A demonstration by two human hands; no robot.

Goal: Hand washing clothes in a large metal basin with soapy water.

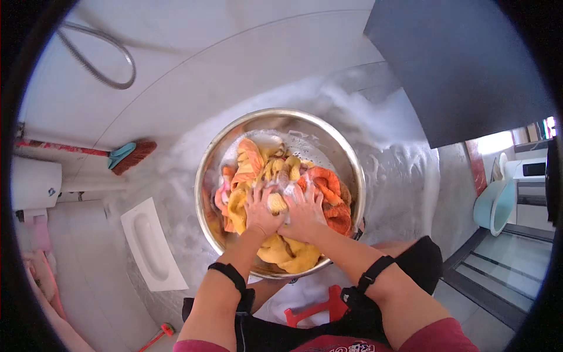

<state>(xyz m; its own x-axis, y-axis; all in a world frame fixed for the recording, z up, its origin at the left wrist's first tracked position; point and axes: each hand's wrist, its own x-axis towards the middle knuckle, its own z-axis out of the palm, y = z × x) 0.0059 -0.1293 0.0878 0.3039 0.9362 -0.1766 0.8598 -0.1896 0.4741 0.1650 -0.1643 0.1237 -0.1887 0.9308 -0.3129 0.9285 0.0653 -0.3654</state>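
A round steel basin (202,193) stands before me, holding a heap of wet cloth and soapy water. My left hand (262,206) lies on yellow towelling (284,255) with its fingers spread. Close beside it, my right hand (305,210) presses down with fingers stretched out, next to an orange cloth (337,214) bunched on the right. Suds cover part of both hands. A tuft of pale yellow cloth (277,203) shows between them. Toward the far left of the heap sits an orange-and-cream striped cloth (251,159). White foam (311,151) clings inside the basin's far side.
Foamy water spreads over the grey floor (399,188) around the basin. To the left are a white recessed floor fixture (153,243), a brush with brown bristles (135,157) and a shower hose (120,85). A dark panel (463,64), a pale blue tub (495,205) and a red stool (319,308) also show.
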